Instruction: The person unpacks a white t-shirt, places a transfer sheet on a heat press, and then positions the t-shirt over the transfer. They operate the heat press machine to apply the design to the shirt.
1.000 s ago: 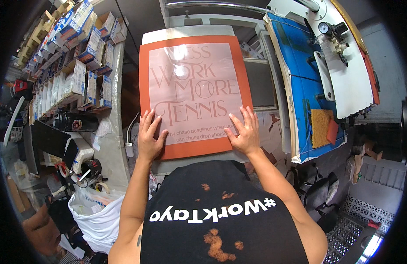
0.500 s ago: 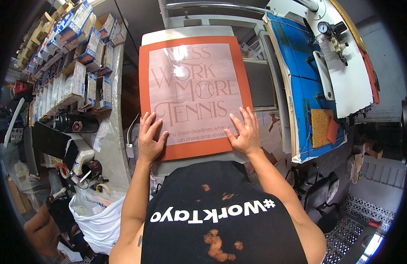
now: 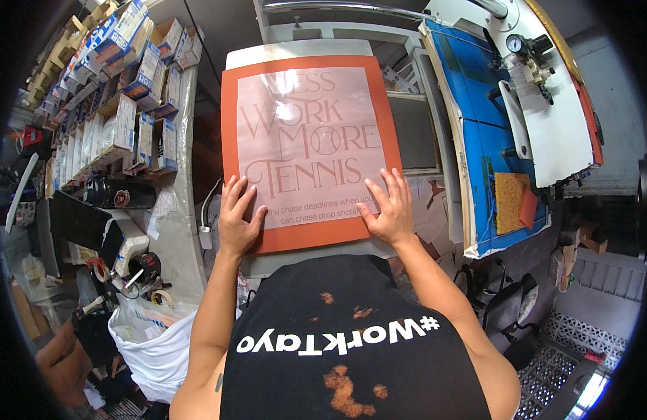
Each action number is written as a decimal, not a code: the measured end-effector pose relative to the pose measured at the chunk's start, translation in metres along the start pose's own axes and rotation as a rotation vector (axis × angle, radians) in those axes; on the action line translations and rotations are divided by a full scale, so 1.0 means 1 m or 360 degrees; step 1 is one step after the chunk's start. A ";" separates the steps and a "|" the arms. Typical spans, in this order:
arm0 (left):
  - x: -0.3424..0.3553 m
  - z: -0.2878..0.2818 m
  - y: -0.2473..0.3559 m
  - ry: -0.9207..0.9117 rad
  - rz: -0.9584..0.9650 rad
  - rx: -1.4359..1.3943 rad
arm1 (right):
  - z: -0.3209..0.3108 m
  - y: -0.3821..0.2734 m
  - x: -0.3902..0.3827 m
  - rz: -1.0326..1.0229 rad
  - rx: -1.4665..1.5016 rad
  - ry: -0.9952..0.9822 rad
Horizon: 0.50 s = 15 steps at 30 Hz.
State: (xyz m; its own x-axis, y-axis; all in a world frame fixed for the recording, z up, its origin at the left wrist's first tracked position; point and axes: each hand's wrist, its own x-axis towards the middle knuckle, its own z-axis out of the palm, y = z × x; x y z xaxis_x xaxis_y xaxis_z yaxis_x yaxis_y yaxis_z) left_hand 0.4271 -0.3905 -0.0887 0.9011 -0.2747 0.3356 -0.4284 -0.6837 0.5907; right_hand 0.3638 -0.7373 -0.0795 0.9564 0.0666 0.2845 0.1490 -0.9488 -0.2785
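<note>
In front of me an orange-red sheet or fabric (image 3: 230, 126) lies flat over a pale board (image 3: 295, 50), whose far end shows past it. On top rests a glossy translucent film (image 3: 302, 189) printed with large lettering and a ball outline. My left hand (image 3: 241, 215) lies on the near left corner, fingers spread, thumb on the film's edge. My right hand (image 3: 390, 208) lies likewise on the near right side, fingers apart. Both press flat and grip nothing.
Stacked open cardboard boxes (image 3: 117, 129) fill a bench at left, with tape rolls (image 3: 145, 266) and a white bag (image 3: 152, 350) nearer. At right stands a blue-topped board (image 3: 477, 161) with a yellow sponge (image 3: 509, 203), beside a machine with a pressure gauge (image 3: 514, 45).
Both hands stay on the film's near corners, shifted only very slightly away from me. The film and orange-red piece look almost unmoved.
</note>
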 end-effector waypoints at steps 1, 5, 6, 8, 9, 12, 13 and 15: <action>0.000 0.000 0.000 -0.0002 -0.0012 -0.0004 | 0.000 0.000 0.000 -0.0001 0.0001 -0.0001; -0.001 0.000 0.000 0.0001 -0.0030 -0.0009 | 0.002 0.001 -0.001 0.0008 -0.0008 -0.0025; -0.001 0.001 0.000 0.0004 -0.0029 -0.0009 | 0.002 0.001 -0.001 0.0005 -0.0006 -0.0025; 0.000 0.000 0.001 -0.0005 -0.0033 -0.0005 | 0.001 0.001 0.000 0.0000 -0.0002 -0.0026; 0.000 -0.001 0.002 -0.0009 -0.0036 -0.0003 | 0.001 0.001 0.000 0.0000 -0.0001 -0.0026; 0.000 -0.001 0.001 -0.0009 -0.0038 -0.0031 | 0.001 0.002 0.000 0.0001 0.0003 -0.0023; 0.001 -0.001 0.001 -0.0008 -0.0038 -0.0032 | 0.002 0.002 -0.001 0.0002 0.0006 -0.0021; 0.001 -0.001 0.002 -0.0006 -0.0038 -0.0034 | 0.002 0.002 -0.001 0.0002 0.0011 -0.0019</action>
State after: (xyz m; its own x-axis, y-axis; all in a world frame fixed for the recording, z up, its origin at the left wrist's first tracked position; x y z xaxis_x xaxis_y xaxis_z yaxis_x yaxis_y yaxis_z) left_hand 0.4269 -0.3917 -0.0863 0.9114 -0.2611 0.3182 -0.4079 -0.6758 0.6140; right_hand 0.3637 -0.7389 -0.0822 0.9594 0.0691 0.2734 0.1495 -0.9467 -0.2854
